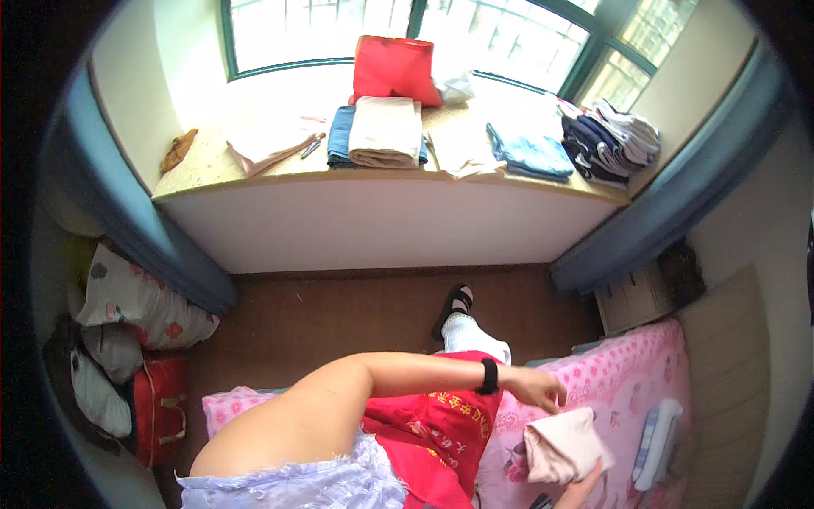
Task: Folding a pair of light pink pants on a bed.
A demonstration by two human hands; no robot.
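A pale pink folded garment (566, 445) lies on the pink flowered bed cover at the lower right; its exact kind does not show. My left hand (536, 388), with a black band at the wrist, reaches across my body to just above the garment's far edge. Its fingers are loosely bent and apart, with nothing visible in them. At the near right edge of the garment, my right hand (585, 485) grips the cloth, with part of the fingers hidden. To the right lies a folded white and blue checked cloth (656, 444).
On the window ledge (280, 180) ahead sit a red bag (393, 71), folded clothes (386, 131), folded light-blue jeans (530, 153) and a dark-and-white clothes pile (610, 142). A red bag (161, 411) and flowered bedding (144, 297) stand left. Blue curtains (670, 191) flank the ledge.
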